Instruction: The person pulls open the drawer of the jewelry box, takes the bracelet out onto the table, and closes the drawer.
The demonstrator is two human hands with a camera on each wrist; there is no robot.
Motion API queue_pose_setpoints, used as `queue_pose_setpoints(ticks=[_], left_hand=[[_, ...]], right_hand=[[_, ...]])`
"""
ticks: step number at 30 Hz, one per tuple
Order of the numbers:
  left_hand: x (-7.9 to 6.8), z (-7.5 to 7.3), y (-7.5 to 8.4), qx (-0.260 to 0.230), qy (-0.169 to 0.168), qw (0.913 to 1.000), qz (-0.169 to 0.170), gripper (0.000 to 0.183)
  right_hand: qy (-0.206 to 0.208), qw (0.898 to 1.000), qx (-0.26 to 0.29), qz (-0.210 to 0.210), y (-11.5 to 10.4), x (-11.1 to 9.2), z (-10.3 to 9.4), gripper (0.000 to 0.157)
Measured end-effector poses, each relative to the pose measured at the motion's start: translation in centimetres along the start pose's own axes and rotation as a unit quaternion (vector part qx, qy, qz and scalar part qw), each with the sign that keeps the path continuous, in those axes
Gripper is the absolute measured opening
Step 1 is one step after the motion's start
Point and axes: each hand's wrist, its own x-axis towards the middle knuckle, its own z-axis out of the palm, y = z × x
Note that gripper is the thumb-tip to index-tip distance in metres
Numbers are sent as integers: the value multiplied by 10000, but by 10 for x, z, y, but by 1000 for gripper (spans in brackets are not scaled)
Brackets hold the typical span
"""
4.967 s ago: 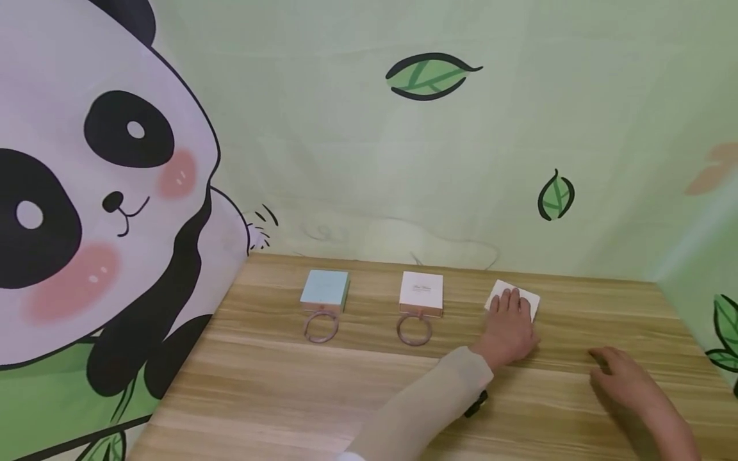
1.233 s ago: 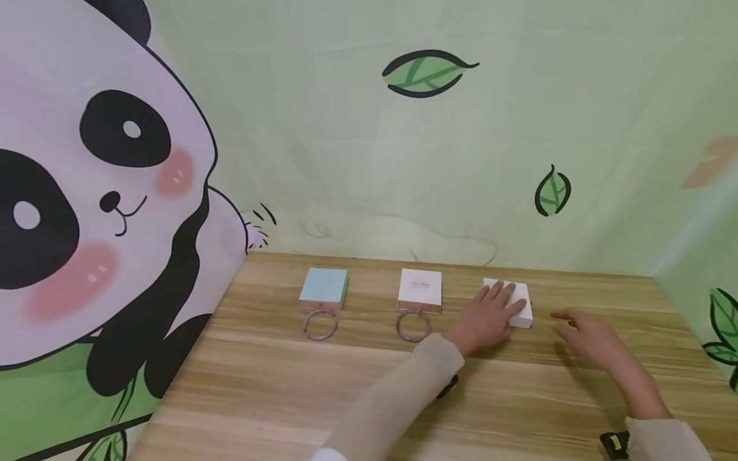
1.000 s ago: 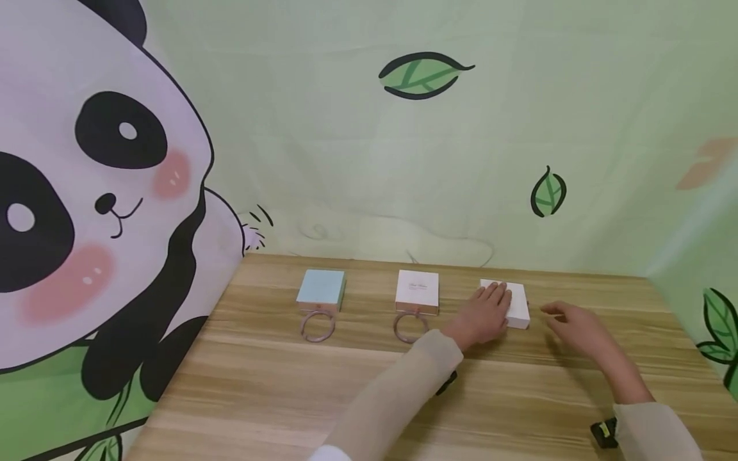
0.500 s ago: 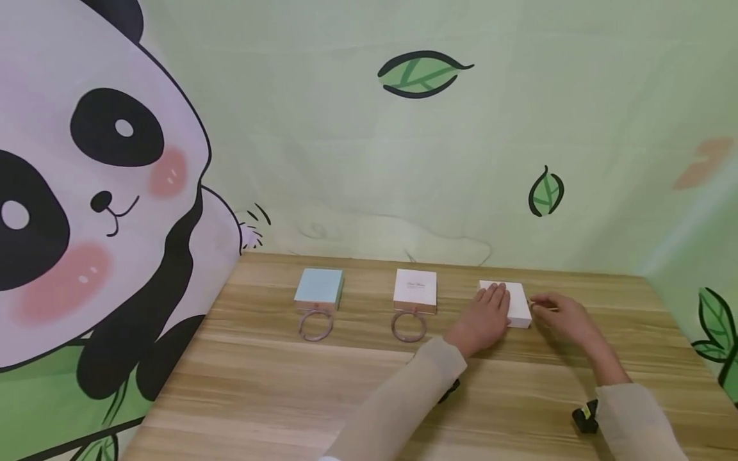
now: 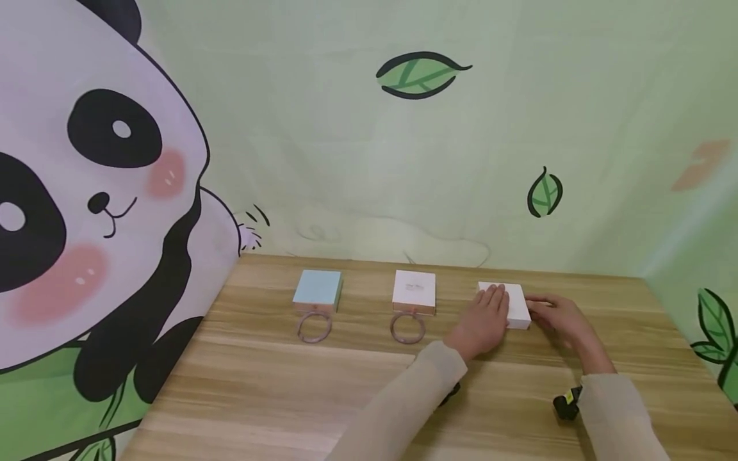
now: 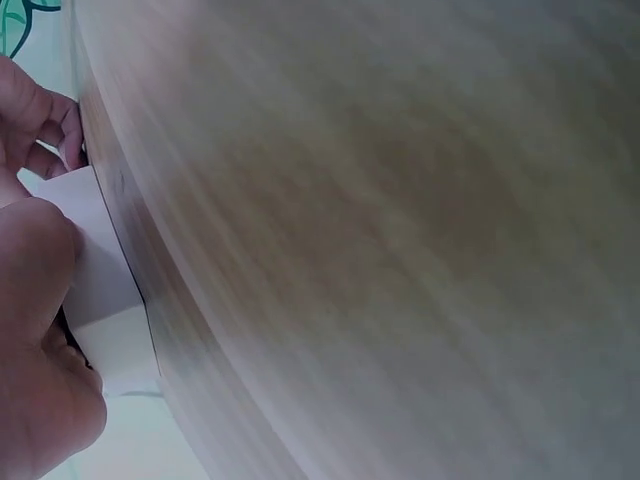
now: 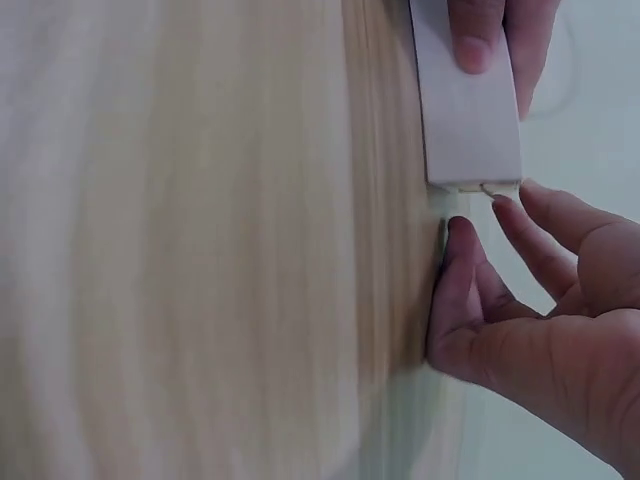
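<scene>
A white box lies on the table at the right of the row. My left hand rests on it, fingers straight across its top. The left thumb presses the box's near side in the right wrist view. At the box's right end is my right hand, its fingers bent and apart. A thin cord sticks out of that end, with a right fingertip right at it. In the left wrist view, my left hand hides part of the box.
A light blue box and another white box with small print stand to the left. Before each lies a ring, the left ring and the middle ring. A patterned backdrop closes off the wooden table's far edge.
My right hand has moved left to the end of the white box. Earlier the box lay askew; it now lies straighter. My left hand has shifted to its left part.
</scene>
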Motion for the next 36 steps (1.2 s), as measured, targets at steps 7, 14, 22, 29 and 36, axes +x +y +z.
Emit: queue_pose_setpoints(ticks=[7, 14, 22, 29, 36], left_hand=[[1, -1, 0, -81, -21, 10000, -54, 59], [-1, -3, -4, -219, 34, 9998, -23, 60], [-1, -3, -3, -226, -17, 9997, -26, 60], [1, -1, -2, -282, 14, 9996, -34, 60], [1, -3, -2, -291, -36, 9996, -19, 60]], right_hand=[[-92, 9999, 60, 76, -2, 5, -2, 50], [-42, 9999, -110, 78, -2, 5, -3, 44], [60, 9980, -601, 162, -8, 5, -1, 41], [84, 9973, -730, 59, -9, 5, -2, 36], [222, 9966, -758, 253, -11, 5, -1, 34]])
